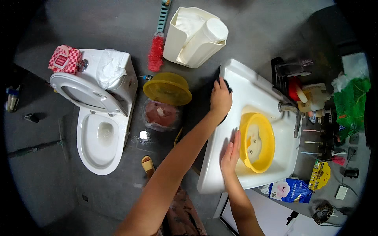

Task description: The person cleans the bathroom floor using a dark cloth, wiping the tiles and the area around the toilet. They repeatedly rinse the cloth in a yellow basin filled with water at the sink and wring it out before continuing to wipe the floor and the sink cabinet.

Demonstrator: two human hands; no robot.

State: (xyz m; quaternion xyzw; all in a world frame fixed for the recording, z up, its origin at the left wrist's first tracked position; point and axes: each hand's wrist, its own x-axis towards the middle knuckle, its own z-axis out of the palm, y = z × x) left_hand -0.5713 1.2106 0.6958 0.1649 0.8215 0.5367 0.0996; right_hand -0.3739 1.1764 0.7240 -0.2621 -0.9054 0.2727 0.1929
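My left hand (221, 98) presses a dark cloth (228, 85) against the front edge of the white washbasin (217, 174). Most of the cloth is hidden beneath the palm and fingers. Inside the washbasin stands a yellow plastic basin (268, 162), with a pale patch and two small round spots at its bottom; I cannot tell what the patch is. My right hand (230, 160) is flat with the thumb apart, its fingertips by the yellow basin's near rim. Nothing is held in it.
Left is a toilet (102, 169), lid raised. A white bin (177, 54), a red-bristled brush (155, 53), a translucent yellow basin (166, 88) and a plastic-wrapped reddish item (161, 115) lie beyond. Right of the faucet (289, 107) are toothbrushes (311, 142), a blue packet (292, 190) and a green bag (351, 103).
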